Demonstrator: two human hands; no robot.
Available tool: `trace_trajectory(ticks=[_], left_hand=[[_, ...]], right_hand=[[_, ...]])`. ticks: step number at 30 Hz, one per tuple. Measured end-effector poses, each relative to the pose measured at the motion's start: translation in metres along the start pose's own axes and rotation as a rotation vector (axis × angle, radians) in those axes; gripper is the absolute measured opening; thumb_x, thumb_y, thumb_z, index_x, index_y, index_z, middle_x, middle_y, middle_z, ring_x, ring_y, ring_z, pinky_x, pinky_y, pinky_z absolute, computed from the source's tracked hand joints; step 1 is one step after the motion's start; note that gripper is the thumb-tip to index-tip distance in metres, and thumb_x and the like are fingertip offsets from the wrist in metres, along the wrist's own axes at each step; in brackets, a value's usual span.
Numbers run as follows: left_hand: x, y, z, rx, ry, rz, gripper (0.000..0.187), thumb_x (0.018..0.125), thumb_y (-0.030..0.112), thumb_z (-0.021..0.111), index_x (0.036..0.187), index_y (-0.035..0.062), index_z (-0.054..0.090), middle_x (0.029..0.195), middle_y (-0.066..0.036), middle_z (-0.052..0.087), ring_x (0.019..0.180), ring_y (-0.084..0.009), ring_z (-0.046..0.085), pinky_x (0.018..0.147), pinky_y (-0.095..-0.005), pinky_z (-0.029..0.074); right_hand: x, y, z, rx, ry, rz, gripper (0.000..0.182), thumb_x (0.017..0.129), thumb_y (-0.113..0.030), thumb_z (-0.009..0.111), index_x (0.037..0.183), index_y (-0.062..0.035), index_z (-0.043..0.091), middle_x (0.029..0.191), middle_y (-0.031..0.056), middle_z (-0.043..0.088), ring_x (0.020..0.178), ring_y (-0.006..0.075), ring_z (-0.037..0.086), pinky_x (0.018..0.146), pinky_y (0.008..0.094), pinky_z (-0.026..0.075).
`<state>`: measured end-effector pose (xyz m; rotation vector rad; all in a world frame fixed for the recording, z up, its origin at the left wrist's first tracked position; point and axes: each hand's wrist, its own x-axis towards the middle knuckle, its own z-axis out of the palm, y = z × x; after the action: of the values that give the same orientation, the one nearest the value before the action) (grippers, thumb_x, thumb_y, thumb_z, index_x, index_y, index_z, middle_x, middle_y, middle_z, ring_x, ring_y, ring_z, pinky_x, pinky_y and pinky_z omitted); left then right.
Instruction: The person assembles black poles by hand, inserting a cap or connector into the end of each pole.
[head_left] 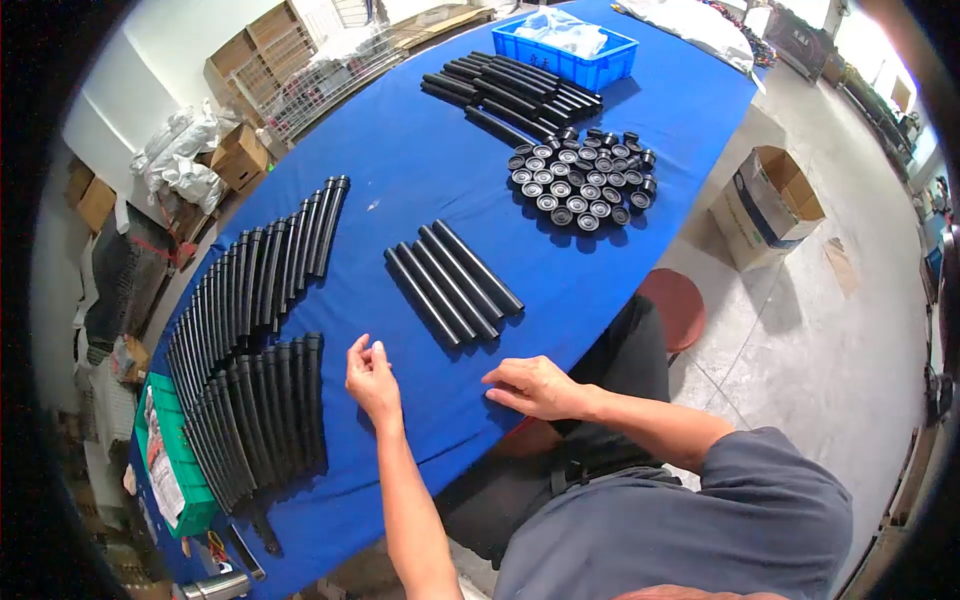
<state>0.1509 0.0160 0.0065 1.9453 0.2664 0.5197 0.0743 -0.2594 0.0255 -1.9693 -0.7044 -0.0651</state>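
My left hand (374, 382) is just above the blue cloth, fingers apart and holding nothing, between the capped tubes and the middle tubes. My right hand (530, 387) rests near the cloth's front edge with its fingers bent and spread, nothing visible in it. Beyond both hands, several plain black tubes (453, 283) lie side by side at a slant. Black tubes with wider ends (290, 250) stand in a fanned row at the left, and a second row (270, 415) lies nearer to me. Round black caps (590, 180) are clustered at the back right.
More black tubes (510, 90) are piled at the back beside a blue basket (620, 66) holding plastic bags. A green crate (200, 490) is at the left edge. A cardboard box (750, 215) and a red stool (675, 308) stand on the floor to the right.
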Motion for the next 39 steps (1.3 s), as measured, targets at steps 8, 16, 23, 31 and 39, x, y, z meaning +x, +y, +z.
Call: trace_trajectory(ticks=[8,16,23,31,39], left_hand=[[0.01,-0.002,-0.025,-0.114,-0.195,-0.047,0.023,0.095,0.013,0.072,0.114,0.0007,0.074,0.092,-0.006,0.073,0.073,-0.0115,0.068,0.065,-0.0283,0.057],[0.028,-0.033,-0.058,0.227,-0.117,0.311,0.017,0.09,0.01,0.074,0.104,0.0003,0.075,0.092,-0.009,0.074,0.079,-0.0159,0.07,0.071,-0.0299,0.055],[0.019,-0.024,-0.058,0.267,-0.095,0.311,0.016,0.09,0.012,0.073,0.101,0.0004,0.075,0.091,-0.013,0.072,0.077,-0.0224,0.07,0.069,-0.0329,0.055],[-0.001,0.007,-0.042,0.252,-0.099,0.25,0.029,0.091,0.015,0.073,0.117,0.0029,0.072,0.105,-0.015,0.072,0.088,-0.029,0.069,0.078,-0.039,0.056],[-0.025,0.04,0.027,0.478,-0.451,0.622,0.051,0.097,0.031,0.068,0.145,0.0177,0.06,0.159,-0.027,0.039,0.148,-0.0476,0.033,0.12,-0.0514,0.032]], right_hand=[[0.004,-0.005,-0.002,-0.029,-0.004,0.063,0.023,0.093,-0.018,0.074,0.107,-0.0006,0.072,0.096,0.0176,0.072,0.087,0.0336,0.071,0.075,0.0401,0.057],[0.005,-0.012,0.002,-0.019,0.04,0.082,0.016,0.092,-0.009,0.072,0.104,0.0017,0.07,0.08,0.0146,0.064,0.067,0.0272,0.064,0.061,0.0358,0.049],[0.003,-0.008,0.004,-0.039,0.059,0.067,0.015,0.093,-0.008,0.073,0.104,0.0014,0.07,0.078,0.0141,0.062,0.064,0.0262,0.06,0.058,0.0364,0.045],[0.003,-0.007,0.004,0.001,0.078,0.011,0.019,0.094,-0.016,0.073,0.105,-0.0006,0.071,0.081,0.0163,0.064,0.071,0.0309,0.064,0.064,0.0402,0.05],[-0.001,-0.003,-0.001,-0.011,0.041,0.006,0.019,0.094,-0.017,0.072,0.105,-0.0015,0.07,0.088,0.0167,0.069,0.079,0.0345,0.069,0.069,0.0421,0.054]])
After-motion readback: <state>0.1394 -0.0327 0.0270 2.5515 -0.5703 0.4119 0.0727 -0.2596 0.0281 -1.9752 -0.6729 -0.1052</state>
